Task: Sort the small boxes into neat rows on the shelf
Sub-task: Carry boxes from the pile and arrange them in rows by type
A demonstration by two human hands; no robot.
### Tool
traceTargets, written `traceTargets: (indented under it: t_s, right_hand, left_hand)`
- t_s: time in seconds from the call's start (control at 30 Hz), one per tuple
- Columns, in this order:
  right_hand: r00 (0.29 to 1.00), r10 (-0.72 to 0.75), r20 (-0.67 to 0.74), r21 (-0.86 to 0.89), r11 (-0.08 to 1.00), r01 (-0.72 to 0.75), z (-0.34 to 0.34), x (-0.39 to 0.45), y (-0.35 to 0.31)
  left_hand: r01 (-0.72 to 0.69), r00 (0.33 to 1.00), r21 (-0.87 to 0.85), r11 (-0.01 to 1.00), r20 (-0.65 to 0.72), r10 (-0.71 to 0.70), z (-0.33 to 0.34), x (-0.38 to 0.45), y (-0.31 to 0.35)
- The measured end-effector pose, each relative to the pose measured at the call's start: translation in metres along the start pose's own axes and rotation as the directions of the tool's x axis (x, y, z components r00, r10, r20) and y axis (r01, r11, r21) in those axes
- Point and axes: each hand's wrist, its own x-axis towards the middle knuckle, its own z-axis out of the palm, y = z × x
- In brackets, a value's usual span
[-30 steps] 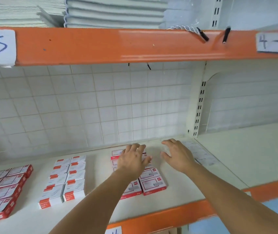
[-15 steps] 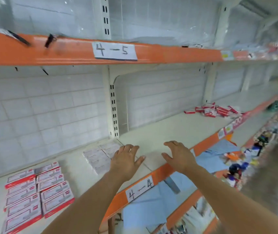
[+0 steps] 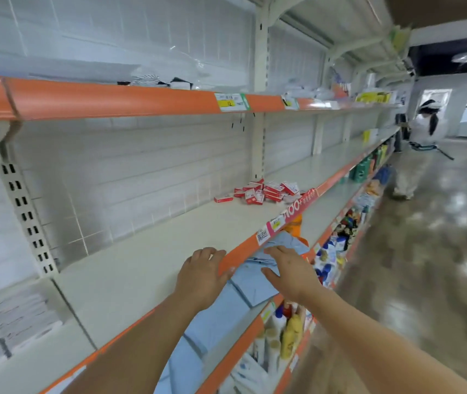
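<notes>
Along the aisle wall I see a long cream metal shelf with an orange front lip (image 3: 152,263), running away to the right; a matching orange-edged shelf above it (image 3: 107,99) carries yellow-and-white price tags. White tiled backing panels (image 3: 130,177) sit behind, with a slotted cream upright (image 3: 25,217) at left. Glossy brown floor (image 3: 414,265) fills the right side; far down it stands a person in white clothing (image 3: 425,123), blurred.

On the tier below I see pale blue flat packets (image 3: 258,282) and, further under, assorted bottles in white, yellow and blue (image 3: 286,331). Details are smeared by motion.

Task items: a loose heap of small red-and-white cardboard boxes (image 3: 263,191) lies jumbled on the cream shelf near the next upright, well apart from both hands. At far lower left, a block of flat white boxes (image 3: 13,325) lies in rows on the same shelf level.

Hands: the two are apart, side by side, neither holding anything. My left hand (image 3: 201,275) hangs over the orange lip, palm down, fingers loosely extended; I cannot tell whether it touches the edge. My right hand (image 3: 290,273) is beyond the lip, over the blue packets, fingers spread and relaxed, thumb out toward the left hand.
</notes>
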Motion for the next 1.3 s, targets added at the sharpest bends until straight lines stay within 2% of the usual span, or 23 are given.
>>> traceTargets:
  t_s: [0.27,0.57,0.9,1.07,1.3]
  right_hand:
    - [0.997,0.071,0.021,-0.035,0.997,-0.07,-0.002,0.045,0.072]
    - [0.997,0.077,0.016,-0.117,0.99,-0.075,0.002,0.151,0.125]
    - [0.992,0.12,0.025,-0.072,0.99,-0.118,0.026,0.243,0.173]
    - [0.999,0.044,0.003,-0.063,0.997,-0.044,0.034,0.292,0.197]
    - [0.997,-0.059,0.056,-0.085,0.994,0.064,0.046,0.352,0.221]
  left_hand:
    - [-0.055,0.998,-0.012,0.998,0.002,0.055,0.032,0.089,0.027]
    - [-0.035,0.999,-0.089,0.995,-0.025,0.033,0.059,0.208,0.013]
    - [0.068,0.997,-0.088,0.994,0.029,-0.066,0.095,0.289,-0.004]
    - [0.148,0.989,-0.111,0.983,0.0,-0.149,0.107,0.329,0.006]
    - [0.27,0.963,-0.112,0.956,0.006,-0.271,0.117,0.378,0.019]
